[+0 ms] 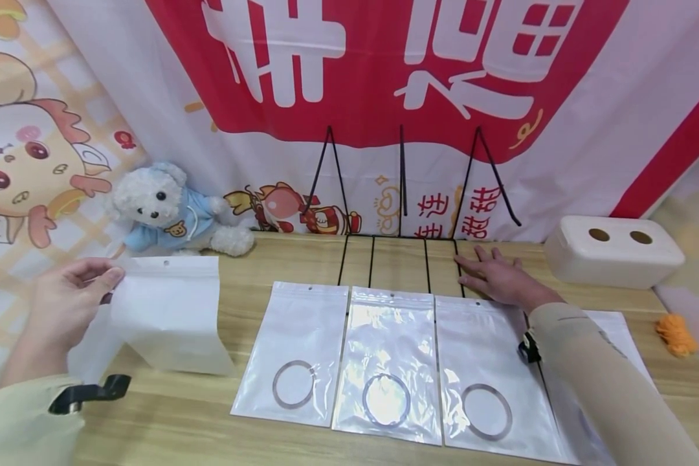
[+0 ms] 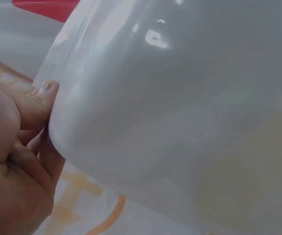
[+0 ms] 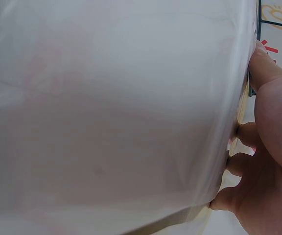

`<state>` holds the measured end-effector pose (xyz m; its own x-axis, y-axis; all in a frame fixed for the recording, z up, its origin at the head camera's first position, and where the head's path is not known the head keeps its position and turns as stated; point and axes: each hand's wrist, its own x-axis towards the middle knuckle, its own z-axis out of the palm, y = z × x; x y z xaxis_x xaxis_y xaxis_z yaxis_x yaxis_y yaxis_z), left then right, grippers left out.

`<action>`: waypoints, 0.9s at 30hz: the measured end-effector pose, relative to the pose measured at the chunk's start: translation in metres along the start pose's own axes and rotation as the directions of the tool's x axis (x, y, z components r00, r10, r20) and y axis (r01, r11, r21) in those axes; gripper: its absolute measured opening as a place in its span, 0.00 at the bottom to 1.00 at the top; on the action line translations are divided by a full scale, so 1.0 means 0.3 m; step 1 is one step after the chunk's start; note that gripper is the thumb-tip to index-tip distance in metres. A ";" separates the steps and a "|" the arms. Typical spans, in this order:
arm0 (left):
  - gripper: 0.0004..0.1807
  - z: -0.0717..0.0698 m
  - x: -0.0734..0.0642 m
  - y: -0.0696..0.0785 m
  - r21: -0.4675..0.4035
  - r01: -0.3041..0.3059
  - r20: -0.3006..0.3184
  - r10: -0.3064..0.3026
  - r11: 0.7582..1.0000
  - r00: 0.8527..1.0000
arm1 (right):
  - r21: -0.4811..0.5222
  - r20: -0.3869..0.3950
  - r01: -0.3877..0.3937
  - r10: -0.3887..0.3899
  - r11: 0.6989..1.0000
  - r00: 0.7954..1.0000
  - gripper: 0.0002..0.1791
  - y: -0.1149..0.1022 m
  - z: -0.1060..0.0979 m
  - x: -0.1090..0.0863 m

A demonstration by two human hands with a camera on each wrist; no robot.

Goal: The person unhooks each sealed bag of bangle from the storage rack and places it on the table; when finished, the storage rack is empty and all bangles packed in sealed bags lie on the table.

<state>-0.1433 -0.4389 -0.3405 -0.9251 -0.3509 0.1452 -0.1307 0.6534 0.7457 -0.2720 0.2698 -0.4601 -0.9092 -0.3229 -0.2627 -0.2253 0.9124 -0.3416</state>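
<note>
My left hand (image 1: 70,298) pinches a white zip bag (image 1: 169,317) at its upper left corner; the bag hangs off to the right of the fingers. In the left wrist view the glossy bag (image 2: 170,112) fills most of the picture. Fingers spread, my right hand (image 1: 498,275) rests at the back of the table, beside a black wire rack (image 1: 400,237). Three clear-fronted zip bags lie in a row on the rack: a left one (image 1: 303,330), a middle one (image 1: 390,343) and a right one (image 1: 472,349). Each shows a thin ring-shaped band near its bottom.
Another white bag (image 1: 611,330) lies partly hidden under my right forearm. A white plush bear (image 1: 169,207) in a blue hoodie sits at the back left. At the back right stands a cream box (image 1: 611,259) with two round holes, near an orange tuft (image 1: 676,334).
</note>
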 end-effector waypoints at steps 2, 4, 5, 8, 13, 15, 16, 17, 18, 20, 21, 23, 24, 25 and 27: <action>0.04 0.017 0.022 0.000 -0.026 0.000 0.007 0.001 1.000 1.000 | -0.002 -0.001 -0.003 0.003 1.000 1.000 0.39 -0.001 0.001 0.001; 0.03 0.034 0.042 -0.003 -0.014 0.003 0.014 -0.003 1.000 1.000 | 0.002 -0.002 -0.001 0.001 1.000 1.000 0.39 -0.003 0.001 0.001; 0.07 0.042 0.051 -0.006 -0.001 0.007 0.022 -0.007 1.000 1.000 | 0.004 -0.001 -0.003 0.003 1.000 1.000 0.39 -0.004 0.001 0.001; 0.16 0.068 0.082 -0.015 0.063 0.034 0.053 -0.037 0.997 0.998 | 0.007 0.003 -0.006 0.006 1.000 1.000 0.39 -0.007 0.001 0.003; 0.21 0.133 0.117 -0.035 0.131 0.079 0.104 -0.093 0.988 0.990 | 0.009 0.011 -0.019 0.019 1.000 1.000 0.40 -0.007 -0.001 0.005; 0.21 0.162 0.119 -0.052 0.134 0.077 0.122 -0.093 0.988 0.988 | 0.011 0.012 -0.020 0.020 1.000 1.000 0.40 -0.007 -0.001 0.005; 0.22 0.176 0.118 -0.062 0.133 0.075 0.130 -0.092 0.988 0.987 | 0.011 0.013 -0.022 0.021 1.000 1.000 0.40 -0.007 -0.001 0.005; 0.21 0.188 0.118 -0.072 0.132 0.069 0.138 -0.087 0.989 0.987 | 0.010 0.014 -0.022 0.022 1.000 1.000 0.40 -0.006 -0.001 0.005; 0.21 0.200 0.117 -0.082 0.133 0.071 0.145 -0.090 0.989 0.985 | 0.009 0.015 -0.023 0.023 1.000 1.000 0.40 -0.006 -0.001 0.006; 0.21 0.223 0.118 -0.100 0.136 0.074 0.148 -0.094 0.988 0.985 | 0.007 0.017 -0.024 0.024 1.000 1.000 0.40 -0.005 -0.001 0.006; 0.22 0.232 0.118 -0.107 0.142 0.080 0.147 -0.101 0.987 0.984 | 0.008 0.017 -0.025 0.025 1.000 1.000 0.41 -0.004 0.000 0.007; 0.21 0.251 0.122 -0.121 0.142 0.070 0.137 -0.090 0.987 0.987 | 0.010 0.019 -0.027 0.026 1.000 0.999 0.41 -0.003 0.000 0.007; 0.21 0.260 0.124 -0.126 0.141 0.066 0.132 -0.085 0.988 0.988 | 0.011 0.019 -0.026 0.026 1.000 0.999 0.41 -0.003 0.000 0.007; 0.20 0.269 0.126 -0.133 0.137 0.055 0.123 -0.072 0.989 0.990 | 0.012 0.018 -0.026 0.026 1.000 0.999 0.40 -0.002 -0.001 0.007; 0.19 0.285 0.129 -0.145 0.141 0.033 0.113 -0.049 0.989 0.992 | 0.012 0.019 -0.027 0.027 1.000 0.999 0.40 -0.001 -0.001 0.006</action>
<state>-0.2039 -0.4235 -0.4228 -0.9520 -0.3044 0.0338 -0.2101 0.7294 0.6510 -0.2737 0.2690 -0.4601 -0.9081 -0.3032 -0.2887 -0.1966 0.9176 -0.3454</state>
